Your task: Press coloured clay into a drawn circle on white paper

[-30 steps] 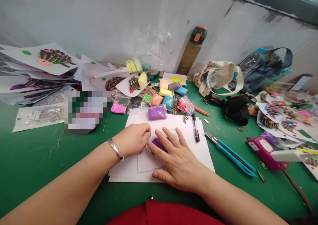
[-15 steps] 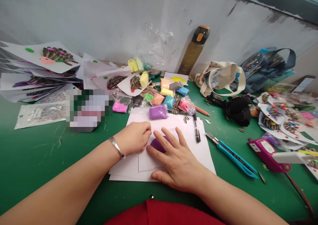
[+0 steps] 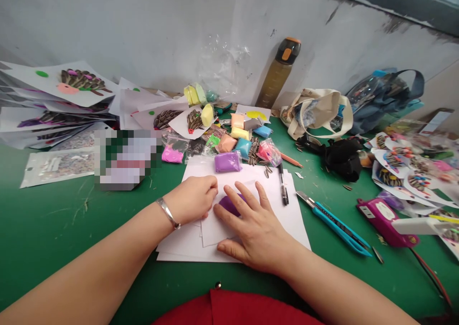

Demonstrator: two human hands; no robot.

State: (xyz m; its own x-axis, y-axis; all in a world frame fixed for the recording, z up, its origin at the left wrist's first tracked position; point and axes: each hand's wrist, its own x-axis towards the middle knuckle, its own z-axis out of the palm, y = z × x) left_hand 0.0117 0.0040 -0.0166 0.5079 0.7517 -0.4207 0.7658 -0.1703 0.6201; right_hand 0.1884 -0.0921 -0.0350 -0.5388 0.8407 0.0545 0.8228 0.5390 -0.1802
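Note:
A flat purple piece [image 3: 229, 204] lies on a small white sheet [image 3: 213, 231] atop larger white paper [image 3: 294, 229]. My right hand [image 3: 251, 224] rests over it with fingers spread, partly covering the purple piece. To its left, my left hand [image 3: 195, 198] is closed at the edge of the small sheet; what its fingers hold, if anything, is hidden. A wrapped purple clay pack [image 3: 228, 162] sits at the paper's top edge. A black pen [image 3: 283, 186] lies on the paper's right side.
Right of the paper are a blue utility knife [image 3: 339, 227] and a magenta device [image 3: 385, 222]. Behind lie colored clay packs [image 3: 244, 148], seeds, a bottle [image 3: 278, 73] and a cloth bag [image 3: 319, 112]. Stacked seed pictures [image 3: 57, 83] stand at the left.
My right hand has shifted very slightly right over the purple piece, and the small sheet has moved a little with it. My left hand looks nearly unchanged.

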